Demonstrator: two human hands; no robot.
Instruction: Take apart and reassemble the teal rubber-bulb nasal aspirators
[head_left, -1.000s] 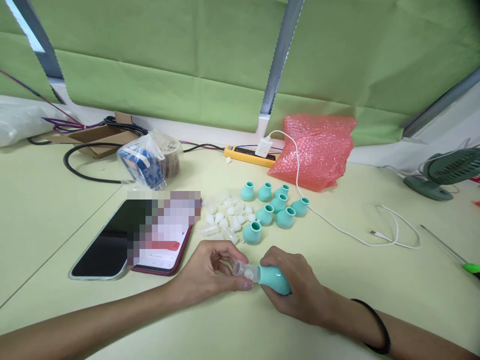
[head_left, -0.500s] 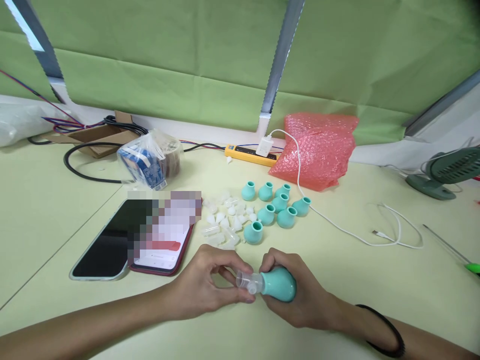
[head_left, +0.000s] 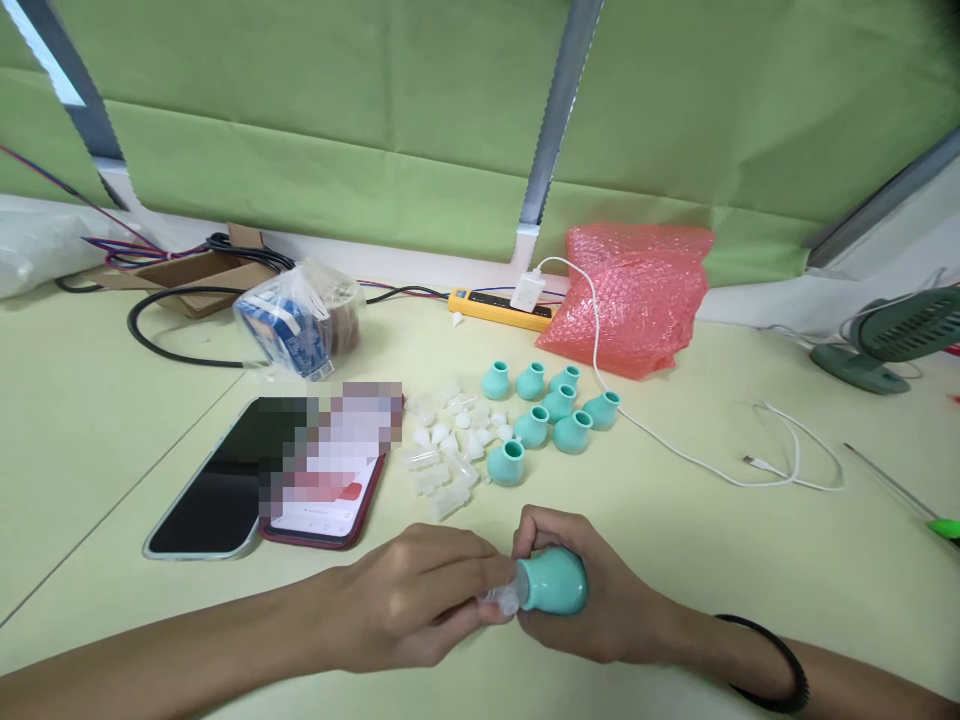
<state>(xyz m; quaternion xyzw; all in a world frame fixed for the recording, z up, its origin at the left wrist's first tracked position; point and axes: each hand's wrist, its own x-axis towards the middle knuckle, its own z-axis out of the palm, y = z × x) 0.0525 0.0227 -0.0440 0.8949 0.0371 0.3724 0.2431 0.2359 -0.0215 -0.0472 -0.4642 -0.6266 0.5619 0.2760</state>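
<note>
My right hand (head_left: 600,600) is wrapped round a teal rubber bulb (head_left: 555,580), its neck pointing left. My left hand (head_left: 416,600) is closed, its fingertips pinching a small clear plastic piece (head_left: 504,600) at the bulb's neck. Both hands hover low over the pale table (head_left: 712,560) near its front edge. Just beyond them lie a heap of clear plastic pieces (head_left: 446,450) and several more teal bulbs (head_left: 547,415) standing upright.
Two phones (head_left: 277,480) lie left of the hands. Further back are a wrapped blue packet (head_left: 300,320), a cardboard tray (head_left: 191,275) with black cable, a yellow power strip (head_left: 499,310), pink bubble wrap (head_left: 634,300), a white charging cable (head_left: 750,465) and a green fan (head_left: 889,345) at right.
The hands have drawn slightly nearer and lower. My left fingers have closed over the clear piece, pressing it closer into the bulb's neck, so less of it shows.
</note>
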